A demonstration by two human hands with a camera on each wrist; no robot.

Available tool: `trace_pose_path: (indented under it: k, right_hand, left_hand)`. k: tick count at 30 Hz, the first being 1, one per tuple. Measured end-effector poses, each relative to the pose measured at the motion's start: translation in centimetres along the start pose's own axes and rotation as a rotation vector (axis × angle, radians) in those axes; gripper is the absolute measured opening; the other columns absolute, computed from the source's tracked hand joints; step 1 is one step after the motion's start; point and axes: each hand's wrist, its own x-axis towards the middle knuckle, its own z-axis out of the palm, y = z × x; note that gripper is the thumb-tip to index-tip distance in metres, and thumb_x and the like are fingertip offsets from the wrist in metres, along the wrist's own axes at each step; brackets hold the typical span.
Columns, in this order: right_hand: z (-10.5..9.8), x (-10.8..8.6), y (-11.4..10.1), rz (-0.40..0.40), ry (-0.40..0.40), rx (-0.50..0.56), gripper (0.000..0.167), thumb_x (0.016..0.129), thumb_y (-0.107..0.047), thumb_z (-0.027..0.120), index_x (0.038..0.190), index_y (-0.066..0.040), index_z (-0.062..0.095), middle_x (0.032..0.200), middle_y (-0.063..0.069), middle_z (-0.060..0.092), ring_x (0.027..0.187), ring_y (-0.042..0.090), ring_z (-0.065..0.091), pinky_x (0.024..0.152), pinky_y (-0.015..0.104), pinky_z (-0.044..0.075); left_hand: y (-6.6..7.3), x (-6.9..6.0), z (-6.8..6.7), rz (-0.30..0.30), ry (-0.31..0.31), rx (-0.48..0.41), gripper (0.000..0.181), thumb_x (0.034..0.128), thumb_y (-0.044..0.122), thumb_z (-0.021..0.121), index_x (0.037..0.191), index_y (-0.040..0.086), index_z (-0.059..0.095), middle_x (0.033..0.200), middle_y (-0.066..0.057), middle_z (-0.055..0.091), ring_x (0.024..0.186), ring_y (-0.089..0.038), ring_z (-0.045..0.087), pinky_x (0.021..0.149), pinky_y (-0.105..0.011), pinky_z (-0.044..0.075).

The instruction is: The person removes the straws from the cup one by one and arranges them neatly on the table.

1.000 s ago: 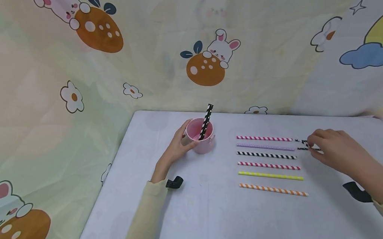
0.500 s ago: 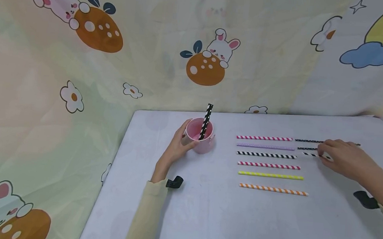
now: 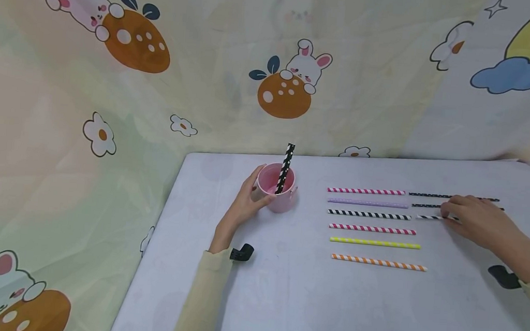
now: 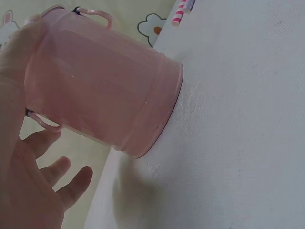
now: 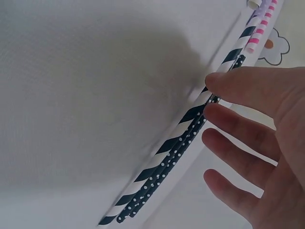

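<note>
My left hand (image 3: 244,200) holds a small pink bucket (image 3: 284,203) by its side; the left wrist view shows the bucket's wall (image 4: 105,81), two little handles and several fingers off it. Leaning in the bucket is a black straw with white marks (image 3: 285,169). On the right of the table, my right hand (image 3: 480,219) pinches a black-and-white striped paper straw (image 5: 164,145) between thumb and index finger. This straw lies along two black polka-dot straws (image 3: 423,194), partly hidden by the hand. The other right fingers stay extended.
Left of the right hand, several straws lie in rows: pink-striped (image 3: 365,191), lilac (image 3: 367,203), black-striped (image 3: 368,214), another pink-striped (image 3: 372,229), yellow (image 3: 374,243) and orange-striped (image 3: 379,263). A patterned cloth (image 3: 207,67) hangs behind the white table (image 3: 282,302).
My right hand has moved right and toward me from the dotted straws, and the striped straw has come down beside them in line with the left row. The left hand and bucket stay put.
</note>
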Motion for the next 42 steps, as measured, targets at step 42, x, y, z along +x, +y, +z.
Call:
trace_pose_path:
  k: [42]
  right_hand:
    - [0.28,0.10,0.06,0.075,-0.065,0.061,0.020,0.081,-0.009,0.079,0.099,-0.004,0.073,0.104,0.020,0.067,0.095,0.041,0.064,0.083,0.060,0.051]
  left_hand:
    - [-0.04,0.09,-0.04,-0.002,-0.012,-0.012,0.088,0.0854,0.058,0.072,0.157,0.039,0.025,0.161,0.010,0.034,0.152,-0.020,0.026,0.118,-0.057,0.032]
